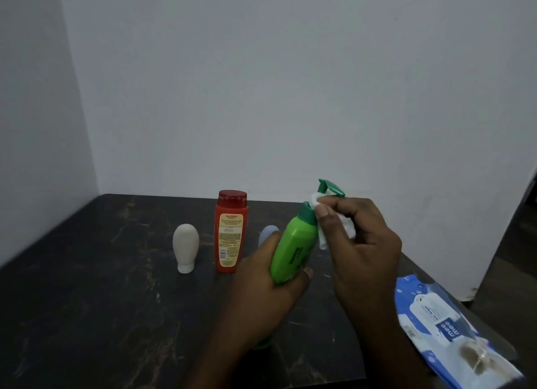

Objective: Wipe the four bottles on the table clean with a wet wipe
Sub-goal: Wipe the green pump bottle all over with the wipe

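My left hand grips a green pump bottle by its lower body and holds it tilted to the right above the table. My right hand pinches a white wet wipe against the bottle's dark green neck, just under the pump head. A red bottle stands upright behind my left hand. A cream bottle stands on its cap to the left of the red one. A pale blue bottle shows partly behind the green one.
The dark marbled table runs into a corner of grey walls. A blue and white wet-wipe pack lies at the table's right edge. A dark doorway opens at the far right.
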`<state>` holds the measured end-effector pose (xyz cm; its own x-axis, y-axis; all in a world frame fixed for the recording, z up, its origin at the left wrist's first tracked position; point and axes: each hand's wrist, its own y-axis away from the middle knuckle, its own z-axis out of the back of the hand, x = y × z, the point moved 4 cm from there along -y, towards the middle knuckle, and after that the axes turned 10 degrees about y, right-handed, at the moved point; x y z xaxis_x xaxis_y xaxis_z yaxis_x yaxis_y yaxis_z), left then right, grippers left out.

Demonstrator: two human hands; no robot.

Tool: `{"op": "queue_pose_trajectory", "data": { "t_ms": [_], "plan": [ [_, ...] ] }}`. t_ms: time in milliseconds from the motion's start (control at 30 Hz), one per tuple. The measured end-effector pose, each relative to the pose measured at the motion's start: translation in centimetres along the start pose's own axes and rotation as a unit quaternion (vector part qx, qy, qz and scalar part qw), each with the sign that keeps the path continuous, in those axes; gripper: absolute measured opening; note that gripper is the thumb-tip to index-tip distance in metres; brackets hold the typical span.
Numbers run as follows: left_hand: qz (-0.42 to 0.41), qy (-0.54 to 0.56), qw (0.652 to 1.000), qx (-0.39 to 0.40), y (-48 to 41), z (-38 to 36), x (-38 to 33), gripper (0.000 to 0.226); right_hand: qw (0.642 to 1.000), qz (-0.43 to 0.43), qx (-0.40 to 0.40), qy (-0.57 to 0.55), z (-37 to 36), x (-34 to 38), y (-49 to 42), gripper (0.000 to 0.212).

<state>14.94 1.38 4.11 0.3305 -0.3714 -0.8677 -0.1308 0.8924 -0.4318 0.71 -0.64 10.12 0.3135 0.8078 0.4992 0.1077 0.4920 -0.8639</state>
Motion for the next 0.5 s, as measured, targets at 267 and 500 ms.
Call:
{"op": "queue_pose_trajectory", "data": {
  "t_ms": [267, 500],
  "plan": [
    [-0.013, 0.008, 1.000, 0.014, 0.1, -0.3, -0.2, 0.037, 0.984, -0.134, -0.037, -0.114, -0.5, -3.2, -0.1, 0.010],
    [0.015, 0.022, 0.997, 0.072, 0.1, -1.1, 0.5, 0.039, 0.833, -0.299, 0.147, -0.441, -1.5, -4.3, -0.5, 0.037]
  ]
}}
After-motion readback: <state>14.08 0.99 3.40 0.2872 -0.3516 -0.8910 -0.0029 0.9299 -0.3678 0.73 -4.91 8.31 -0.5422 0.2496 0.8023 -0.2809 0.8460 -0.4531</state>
